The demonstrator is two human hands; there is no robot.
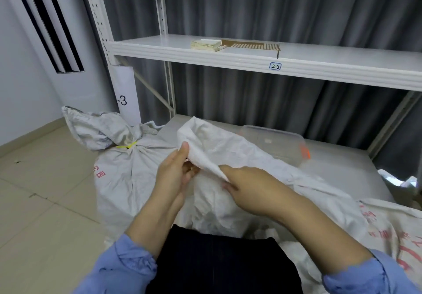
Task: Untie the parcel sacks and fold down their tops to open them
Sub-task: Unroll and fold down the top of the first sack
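Our left hand (175, 171) stands with its fingers upright and pinches the raised edge of a crumpled white woven plastic sack (228, 150) between thumb and fingertips. Our right hand (247, 185) comes in from the right, knuckles up, its fingers curled under and pinching the same fold of cloth a little lower, just beside the left hand. Between the two hands the sack's top stands up in a loose peak. The rest of the sack drapes to the right across the front edge of a low white shelf board (342, 175). Rolled light-blue sleeves (127, 264) cover both forearms.

To the left, at the left end of that board, sits a second greyish-white sack (123, 175) with red print. Its neck is gathered tight by a thin yellow tie (127, 146) and its top flares out above the knot. We cannot tell whether it rests on the board or on the beige tiled floor (45, 197).

Behind the held sack, towards the back edge of the board, lies a clear plastic box (274, 140) with an orange catch. An upper white shelf board (342, 63) carries a flat stack of paper (205, 44) and a brown card sheet (253, 45), and has a small label reading 2-2 (275, 66) on its front edge. A grey curtain (274, 8) hangs behind.
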